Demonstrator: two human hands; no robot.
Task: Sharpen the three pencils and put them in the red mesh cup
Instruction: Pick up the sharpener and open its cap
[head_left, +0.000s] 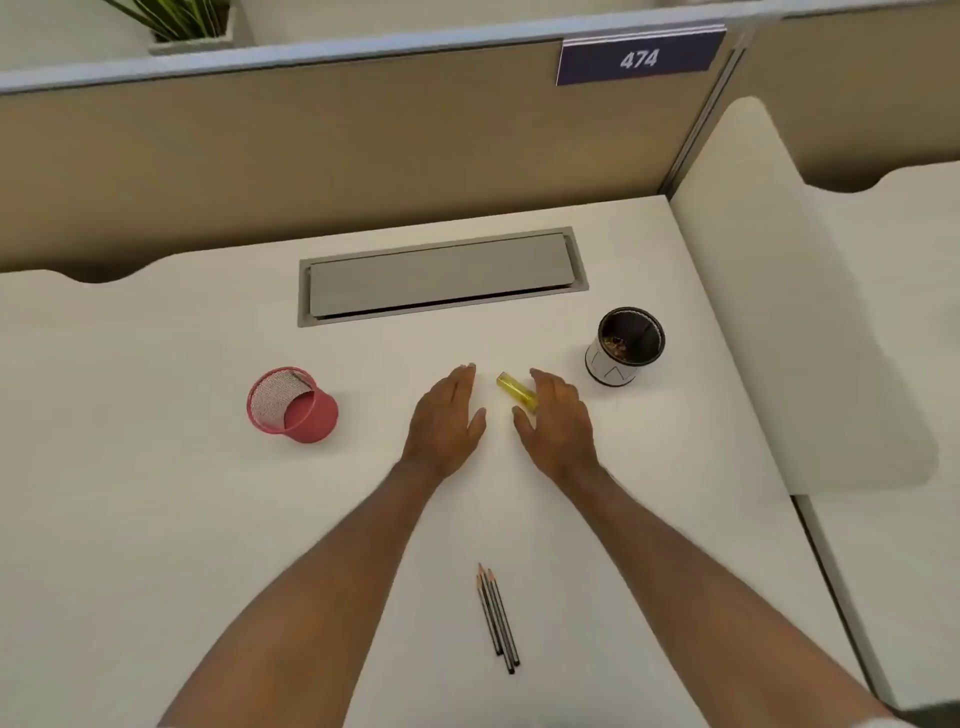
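My hands — left (447, 410) and right (558, 421) — lie open on the bench (156, 519) beside the yellow sharpener (516, 391), while the three pencils (497, 618) wait nearer me — light, stiff, prone to rolling, best pinched mid-shaft.

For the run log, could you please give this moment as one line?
left hand open, idle | right hand open by sharpener | pencils on desk, untouched | cup empty
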